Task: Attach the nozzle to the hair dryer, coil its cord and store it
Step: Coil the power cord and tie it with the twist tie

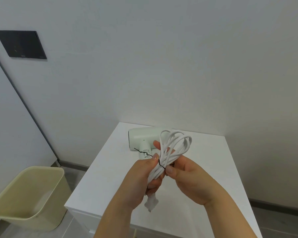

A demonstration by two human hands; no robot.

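A pale green hair dryer [141, 137] lies on its side at the back of the white cabinet top [205, 160]. Its white cord [176, 145] is gathered into several loops held above the cabinet. My left hand [141, 179] grips the middle of the bundle, and the white plug [150, 202] hangs below it. My right hand [186, 177] pinches a thin black twist tie [144, 152] against the bundle; the tie crosses the cord and its free end sticks out to the left. The nozzle end of the dryer is hidden behind the cord loops.
A beige waste bin [27, 196] stands on the floor to the left of the cabinet. A dark panel [21, 44] is mounted on the wall at upper left. White walls close in behind and to the right.
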